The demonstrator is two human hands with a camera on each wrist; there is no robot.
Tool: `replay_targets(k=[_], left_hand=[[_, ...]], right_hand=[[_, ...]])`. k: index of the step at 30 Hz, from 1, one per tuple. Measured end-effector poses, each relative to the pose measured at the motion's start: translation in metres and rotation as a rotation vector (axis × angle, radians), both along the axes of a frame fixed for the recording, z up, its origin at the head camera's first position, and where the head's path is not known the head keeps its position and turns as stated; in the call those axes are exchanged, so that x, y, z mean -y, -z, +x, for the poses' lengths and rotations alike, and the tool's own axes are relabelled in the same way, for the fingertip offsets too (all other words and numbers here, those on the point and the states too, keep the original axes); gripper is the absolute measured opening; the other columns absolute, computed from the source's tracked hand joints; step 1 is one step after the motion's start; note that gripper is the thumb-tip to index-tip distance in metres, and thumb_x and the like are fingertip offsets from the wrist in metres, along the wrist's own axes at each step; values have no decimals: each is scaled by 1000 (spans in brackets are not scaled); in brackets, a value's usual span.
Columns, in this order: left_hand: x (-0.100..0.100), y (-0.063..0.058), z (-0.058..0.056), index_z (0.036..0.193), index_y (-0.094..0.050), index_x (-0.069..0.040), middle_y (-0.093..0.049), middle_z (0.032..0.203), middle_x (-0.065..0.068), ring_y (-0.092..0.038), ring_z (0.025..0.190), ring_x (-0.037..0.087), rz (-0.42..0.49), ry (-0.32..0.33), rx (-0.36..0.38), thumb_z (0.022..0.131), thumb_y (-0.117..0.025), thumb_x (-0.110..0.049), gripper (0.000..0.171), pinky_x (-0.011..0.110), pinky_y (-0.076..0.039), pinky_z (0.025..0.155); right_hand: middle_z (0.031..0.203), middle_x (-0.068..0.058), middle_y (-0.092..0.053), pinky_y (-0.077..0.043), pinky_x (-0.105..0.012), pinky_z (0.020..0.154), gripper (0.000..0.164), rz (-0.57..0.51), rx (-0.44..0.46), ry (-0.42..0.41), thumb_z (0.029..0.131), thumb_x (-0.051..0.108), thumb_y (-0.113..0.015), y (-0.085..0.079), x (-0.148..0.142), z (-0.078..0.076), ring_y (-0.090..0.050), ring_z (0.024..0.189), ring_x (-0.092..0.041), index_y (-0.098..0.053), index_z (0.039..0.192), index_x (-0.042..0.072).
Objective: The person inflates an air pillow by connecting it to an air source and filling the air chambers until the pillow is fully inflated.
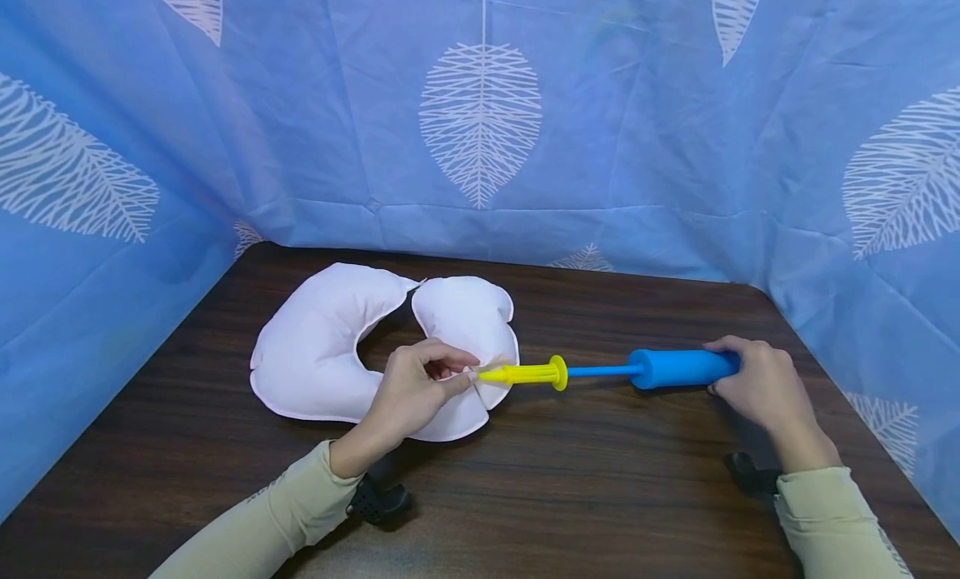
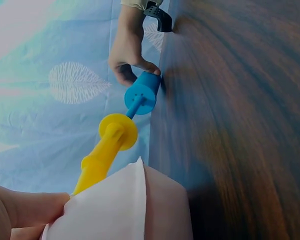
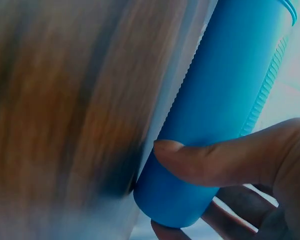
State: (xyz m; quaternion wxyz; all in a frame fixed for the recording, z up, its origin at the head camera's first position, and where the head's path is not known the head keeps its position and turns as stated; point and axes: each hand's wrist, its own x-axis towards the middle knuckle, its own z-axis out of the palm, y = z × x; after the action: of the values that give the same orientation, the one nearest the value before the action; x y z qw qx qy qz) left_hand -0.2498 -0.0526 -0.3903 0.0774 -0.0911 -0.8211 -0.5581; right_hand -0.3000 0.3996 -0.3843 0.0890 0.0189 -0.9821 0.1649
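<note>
A white U-shaped inflatable neck pillow (image 1: 303, 346) lies puffed up on the dark table. My left hand (image 1: 420, 383) pinches at its near right part, where the tapered yellow nozzle (image 1: 525, 374) of a hand pump meets the pillow. The fingers hide the exact joint. From the yellow part's round flange, a thin blue rod (image 1: 602, 371) runs into the pump's blue barrel (image 1: 678, 369). My right hand (image 1: 765, 387) grips the barrel's far end, and its thumb (image 3: 205, 160) lies across the blue surface in the right wrist view. The rod stands drawn out of the barrel.
The brown wood-grain table (image 1: 570, 487) stretches under everything. Blue cloth with white leaf prints (image 1: 637, 146) hangs close behind and along both sides. Black wrist mounts (image 1: 378, 502) sit below both cuffs, near the tabletop.
</note>
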Motion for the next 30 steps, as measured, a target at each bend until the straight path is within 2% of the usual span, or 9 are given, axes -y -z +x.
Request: replay_targets(k=[5,12,15,19,24,30], left_hand=[[0,0,0,99,-86,-10,-76,87,3,-58,77,17,-5,2,1,87,-83,1,16,23,-47,69],[0,-1,1,98,-87,-11,-75,86,2,-58,77,17,-4,-2,-5,88,-83,0,16,23,-48,69],[-1,-2,1,98,-87,-12,-74,85,2,-58,77,16,-8,5,-8,88,-83,0,16,23,-48,69],[-1,-2,1,99,-87,-13,-74,84,1,-58,77,17,-12,8,-11,89,-82,-1,16,23,-49,69],[0,-2,2,99,-87,-12,-74,85,1,-58,78,17,-10,8,-9,89,-82,-1,16,24,-49,69],[-1,-3,1,99,-87,-12,-74,84,2,-58,77,17,-10,14,-1,88,-83,0,17,24,-49,69]], right_hand=[[139,-44,-57,-46,-79,94,49,-16,-5,-70,84,-3,-74,2,19,2,-52,124,-66,-71,133,-1],[141,-36,-61,-47,-76,101,51,-47,35,-224,88,0,-80,-3,69,11,-53,132,-59,-70,138,0],[141,-31,-65,-48,-75,102,52,-27,26,-269,88,2,-82,-4,84,15,-56,132,-54,-70,139,2],[140,-26,-68,-50,-74,101,55,18,-3,-304,87,5,-85,-3,89,18,-57,131,-50,-70,140,4],[139,-26,-68,-50,-75,100,56,43,-6,-301,86,7,-87,-4,82,17,-58,129,-51,-71,139,6],[141,-37,-60,-49,-77,94,53,39,36,-205,86,-1,-78,-4,51,9,-53,128,-60,-69,138,3]])
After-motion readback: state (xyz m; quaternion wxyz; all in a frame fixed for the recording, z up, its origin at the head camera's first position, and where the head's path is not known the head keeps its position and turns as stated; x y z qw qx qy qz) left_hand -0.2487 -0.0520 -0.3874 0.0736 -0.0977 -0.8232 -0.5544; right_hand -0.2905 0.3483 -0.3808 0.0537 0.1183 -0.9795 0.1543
